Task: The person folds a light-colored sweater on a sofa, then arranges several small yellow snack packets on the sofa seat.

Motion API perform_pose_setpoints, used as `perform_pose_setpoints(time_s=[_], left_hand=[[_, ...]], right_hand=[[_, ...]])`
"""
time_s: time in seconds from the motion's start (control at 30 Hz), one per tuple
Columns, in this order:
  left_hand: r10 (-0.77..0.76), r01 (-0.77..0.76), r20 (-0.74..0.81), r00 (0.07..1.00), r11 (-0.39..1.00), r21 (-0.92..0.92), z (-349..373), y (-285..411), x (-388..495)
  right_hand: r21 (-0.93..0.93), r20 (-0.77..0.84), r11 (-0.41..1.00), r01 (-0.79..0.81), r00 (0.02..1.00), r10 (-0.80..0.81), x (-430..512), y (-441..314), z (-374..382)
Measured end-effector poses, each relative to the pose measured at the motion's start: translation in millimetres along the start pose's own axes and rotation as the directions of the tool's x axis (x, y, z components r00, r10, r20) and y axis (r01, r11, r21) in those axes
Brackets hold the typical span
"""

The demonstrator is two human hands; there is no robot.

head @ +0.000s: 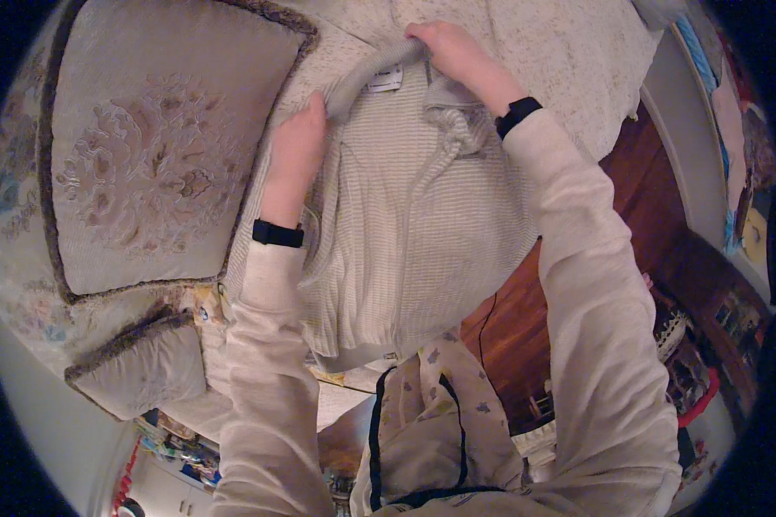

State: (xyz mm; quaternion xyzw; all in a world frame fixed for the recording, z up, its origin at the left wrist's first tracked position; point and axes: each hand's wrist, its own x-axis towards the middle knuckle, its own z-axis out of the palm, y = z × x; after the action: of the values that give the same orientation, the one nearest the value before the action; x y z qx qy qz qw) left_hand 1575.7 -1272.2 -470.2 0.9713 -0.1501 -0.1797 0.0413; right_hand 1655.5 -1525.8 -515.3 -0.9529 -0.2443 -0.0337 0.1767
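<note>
A light striped knit jacket with a front zip (452,226) hangs spread between my hands, its neck at the top. My left hand (299,145) grips one side of the collar, its fingers partly hidden by the cloth. My right hand (456,55) pinches the collar's other side near the top of the view. A white label (386,79) bearing writing shows inside the neck. The zip edge runs down the middle to the hem, with a small metal zip end (390,356) at the bottom. Black bands circle both my wrists.
A large embroidered cushion with a dark fringe (161,148) rests at left, and a smaller cushion (149,368) lies below it. A speckled light cover (556,58) spreads behind the jacket. Reddish wooden floor (511,329) shows at right, with a thin dark cable (487,323) on it.
</note>
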Motion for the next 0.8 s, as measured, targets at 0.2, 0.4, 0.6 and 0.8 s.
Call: perform_pose_setpoints(time_s=[0.2,0.4,0.6,0.8], left_hand=[[-0.196,0.239,-0.287,0.938,0.963,0.121,-17,29,-1],[-0.365,0.244,-0.036,0.93,0.691,-0.68,-6,52,-18],[-0.372,0.279,-0.198,0.907,0.882,-0.38,1,4,-159],[-0.599,0.591,0.075,0.797,0.748,-0.301,24,-67,-280]], right_hand=[[0.311,0.41,0.808,-0.501,0.838,0.361,-4,-106,-5],[0.761,0.612,0.023,-0.649,0.728,0.309,18,-138,25],[0.705,0.682,-0.413,-0.576,0.71,0.173,48,-121,48],[0.757,0.203,0.368,-0.54,0.729,0.653,-3,-183,46]])
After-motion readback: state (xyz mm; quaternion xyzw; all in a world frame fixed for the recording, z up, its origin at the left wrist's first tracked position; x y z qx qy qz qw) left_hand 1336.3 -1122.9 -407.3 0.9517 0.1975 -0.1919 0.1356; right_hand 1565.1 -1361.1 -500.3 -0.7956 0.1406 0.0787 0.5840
